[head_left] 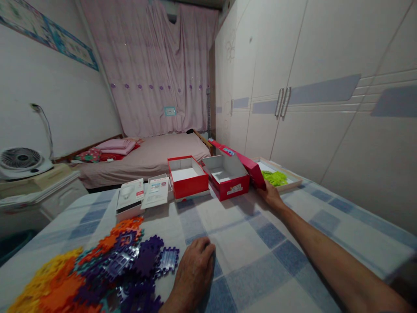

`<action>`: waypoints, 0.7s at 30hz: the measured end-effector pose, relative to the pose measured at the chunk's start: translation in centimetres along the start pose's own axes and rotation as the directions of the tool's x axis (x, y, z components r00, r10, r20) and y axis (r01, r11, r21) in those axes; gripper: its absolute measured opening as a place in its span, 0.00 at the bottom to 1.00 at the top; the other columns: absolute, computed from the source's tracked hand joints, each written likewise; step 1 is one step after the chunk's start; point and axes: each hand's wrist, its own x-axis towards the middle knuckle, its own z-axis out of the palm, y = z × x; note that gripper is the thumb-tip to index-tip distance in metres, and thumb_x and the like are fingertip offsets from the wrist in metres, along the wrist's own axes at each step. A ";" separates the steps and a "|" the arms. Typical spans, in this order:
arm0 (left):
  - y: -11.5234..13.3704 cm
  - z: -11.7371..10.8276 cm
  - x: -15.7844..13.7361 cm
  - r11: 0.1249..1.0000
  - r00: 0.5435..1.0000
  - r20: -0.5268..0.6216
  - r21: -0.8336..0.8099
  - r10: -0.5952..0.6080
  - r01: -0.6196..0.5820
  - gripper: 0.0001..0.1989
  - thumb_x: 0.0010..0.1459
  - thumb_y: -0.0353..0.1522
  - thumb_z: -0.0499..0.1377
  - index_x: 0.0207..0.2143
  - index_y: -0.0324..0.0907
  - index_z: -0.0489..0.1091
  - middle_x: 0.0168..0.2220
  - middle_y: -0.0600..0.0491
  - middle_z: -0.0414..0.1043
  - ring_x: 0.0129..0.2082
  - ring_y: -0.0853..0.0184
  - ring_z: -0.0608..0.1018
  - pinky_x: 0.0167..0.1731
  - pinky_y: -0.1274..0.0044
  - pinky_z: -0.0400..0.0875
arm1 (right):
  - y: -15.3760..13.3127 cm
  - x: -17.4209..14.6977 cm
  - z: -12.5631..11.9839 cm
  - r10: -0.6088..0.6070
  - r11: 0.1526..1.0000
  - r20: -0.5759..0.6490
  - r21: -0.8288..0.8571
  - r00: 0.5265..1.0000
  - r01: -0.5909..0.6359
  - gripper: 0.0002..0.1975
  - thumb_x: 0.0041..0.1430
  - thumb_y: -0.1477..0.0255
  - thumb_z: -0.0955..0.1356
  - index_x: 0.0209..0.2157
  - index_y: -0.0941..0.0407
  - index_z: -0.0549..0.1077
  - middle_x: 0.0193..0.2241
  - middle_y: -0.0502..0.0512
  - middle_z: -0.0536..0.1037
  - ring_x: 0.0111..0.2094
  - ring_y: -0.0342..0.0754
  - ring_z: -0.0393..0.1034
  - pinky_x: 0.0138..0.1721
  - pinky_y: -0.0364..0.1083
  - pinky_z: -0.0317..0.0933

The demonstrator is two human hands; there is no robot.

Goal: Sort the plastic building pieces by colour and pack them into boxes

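Observation:
My right hand (272, 196) grips the near lower edge of a red box lid (249, 164), which stands tilted against the right side of an open red shoebox (230, 188). My left hand (194, 265) rests on the checked tablecloth with its fingers curled in, and nothing shows in it. Just left of that hand lies a heap of plastic interlocking pieces: dark purple pieces (148, 256), orange pieces (65, 289) and yellow pieces (39, 280). Behind the lid, bright green pieces (275, 178) lie in a shallow tray (295, 183).
A second open red box (191, 186) stands left of the shoebox. Further left is a white carton (129, 198) with printed sheets (156, 192). Beyond the table are a bed (153, 150), a fan (24, 161) and a white wardrobe (312, 143).

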 end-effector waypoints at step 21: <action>-0.1 0.0 0.0 0.999 0.999 0.042 -0.029 -0.027 0.028 0.14 0.56 0.23 0.52 0.41 0.41 0.73 0.43 0.46 0.74 0.42 0.61 0.76 0.42 0.68 0.75 | 0.9 -0.6 -5.0 -0.019 0.412 0.203 -0.891 0.979 0.193 0.12 0.62 0.70 0.60 0.37 0.60 0.72 0.39 0.64 0.74 0.43 0.57 0.65 0.43 0.53 0.59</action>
